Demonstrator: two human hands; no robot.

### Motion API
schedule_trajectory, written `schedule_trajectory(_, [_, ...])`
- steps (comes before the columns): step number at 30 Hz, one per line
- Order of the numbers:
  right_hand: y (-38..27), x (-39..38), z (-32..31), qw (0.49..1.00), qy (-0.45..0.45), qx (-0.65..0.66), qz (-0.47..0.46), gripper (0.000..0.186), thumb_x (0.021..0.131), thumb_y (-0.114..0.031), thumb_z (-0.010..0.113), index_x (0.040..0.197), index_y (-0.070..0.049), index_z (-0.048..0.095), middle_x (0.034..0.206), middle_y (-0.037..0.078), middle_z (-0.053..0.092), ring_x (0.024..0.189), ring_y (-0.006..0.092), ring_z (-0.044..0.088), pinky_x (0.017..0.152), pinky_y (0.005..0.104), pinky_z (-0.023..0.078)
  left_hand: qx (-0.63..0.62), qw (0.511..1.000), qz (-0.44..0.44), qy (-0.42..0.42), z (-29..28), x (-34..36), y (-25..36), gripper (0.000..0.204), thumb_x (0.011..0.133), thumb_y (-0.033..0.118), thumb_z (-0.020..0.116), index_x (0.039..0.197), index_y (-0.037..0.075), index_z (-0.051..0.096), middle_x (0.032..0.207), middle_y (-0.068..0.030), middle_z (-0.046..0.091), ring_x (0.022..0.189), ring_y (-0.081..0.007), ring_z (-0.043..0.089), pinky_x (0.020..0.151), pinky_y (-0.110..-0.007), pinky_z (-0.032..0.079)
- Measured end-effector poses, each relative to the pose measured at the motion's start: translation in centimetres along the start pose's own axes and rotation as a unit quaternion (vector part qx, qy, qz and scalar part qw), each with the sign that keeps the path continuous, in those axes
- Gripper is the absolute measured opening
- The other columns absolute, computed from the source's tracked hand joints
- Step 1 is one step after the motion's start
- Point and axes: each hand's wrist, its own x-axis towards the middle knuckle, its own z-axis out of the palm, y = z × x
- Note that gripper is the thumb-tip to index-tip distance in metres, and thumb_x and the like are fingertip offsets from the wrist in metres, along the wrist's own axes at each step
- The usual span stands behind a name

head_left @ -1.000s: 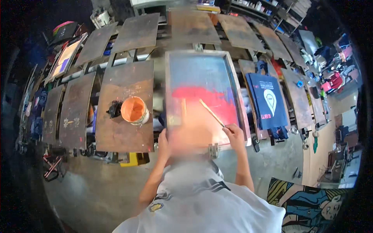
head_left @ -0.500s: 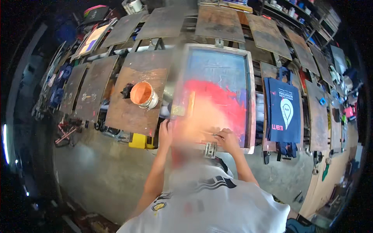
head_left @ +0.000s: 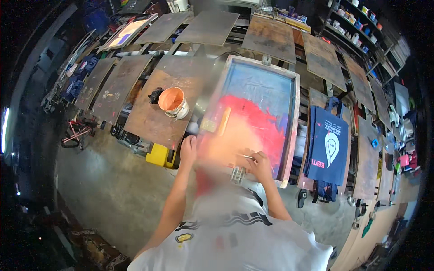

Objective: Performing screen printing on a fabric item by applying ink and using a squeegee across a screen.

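Note:
A wood-framed printing screen [head_left: 296,108] lies before me, its mesh blue at the far end, with red and pale orange ink nearer me. My left hand [head_left: 188,149] grips the frame's left edge with curled fingers, partly blurred. In my right hand [head_left: 261,165] is a thin stick [head_left: 245,156], held low over the orange ink and pointing left. An orange strip [head_left: 224,119] lies on the screen's left side, and a metal clamp [head_left: 238,174] sits at its near edge. Left of the screen, an orange-filled bucket [head_left: 180,108] stands on a board [head_left: 149,131] beside a black crumpled item [head_left: 156,95].
Rows of worn boards [head_left: 115,90] stretch to both sides and behind. Dark blue printed bags [head_left: 327,142] lie on the board to my right. A yellow plastic object [head_left: 158,156] sits below the left board. Shelves [head_left: 348,29] with containers stand at the back right.
The stick has dropped from a diagonal over the red ink to lie flatter over the orange ink, my right hand moving with it. The view has shifted, and the screen appears farther right.

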Motion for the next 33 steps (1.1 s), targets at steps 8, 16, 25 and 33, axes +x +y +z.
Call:
schedule_trajectory(8, [0.1, -0.2, -1.2, 0.999, 0.025, 0.044, 0.008, 0.014, 0.08, -0.008, 0.073, 0.092, 0.0, 0.071, 0.081, 0.015, 0.063, 0.069, 0.0273, 0.061, 0.064, 0.0365, 0.05, 0.019, 1.0, 0.007, -0.004, 0.1, -0.1, -0.2, 0.042, 0.104, 0.035, 0.043, 0.11, -0.003, 0.062, 0.106, -0.0234, 0.064, 0.102, -0.0416, 0.058, 0.09, -0.047, 0.045])
schedule_trajectory(16, [1.5, 0.0, -2.3, 0.997, 0.04, 0.056, 0.018, 0.019, 0.078, -0.007, 0.074, 0.096, -0.003, 0.073, 0.086, 0.016, 0.066, 0.073, 0.0295, 0.062, 0.066, 0.0376, 0.05, 0.009, 1.0, -0.01, -0.014, 0.1, 0.2, 0.5, 0.043, 0.104, 0.034, 0.043, 0.109, -0.004, 0.062, 0.103, -0.0243, 0.064, 0.098, -0.0424, 0.059, 0.088, -0.047, 0.046])
schedule_trajectory(25, [3.0, -0.2, -3.7, 0.991, -0.038, 0.118, 0.043, 0.019, 0.079, -0.007, 0.075, 0.096, -0.001, 0.073, 0.081, 0.01, 0.064, 0.068, 0.0176, 0.059, 0.061, 0.0289, 0.047, 0.006, 0.998, -0.033, -0.05, -0.1, 0.4, 0.4, 0.046, 0.105, 0.035, 0.041, 0.111, -0.005, 0.062, 0.107, -0.0242, 0.065, 0.102, -0.0405, 0.061, 0.091, -0.043, 0.047])
schedule_trajectory(33, [3.5, 0.0, -3.6, 0.983, -0.086, 0.149, 0.071, 0.018, 0.083, -0.01, 0.075, 0.096, 0.001, 0.073, 0.081, 0.007, 0.063, 0.068, 0.0121, 0.056, 0.061, 0.0253, 0.044, -0.002, 0.999, -0.038, -0.033, -0.1, 0.4, 0.5, 0.045, 0.105, 0.034, 0.041, 0.109, -0.005, 0.061, 0.104, -0.0239, 0.064, 0.099, -0.0404, 0.061, 0.088, -0.043, 0.047])
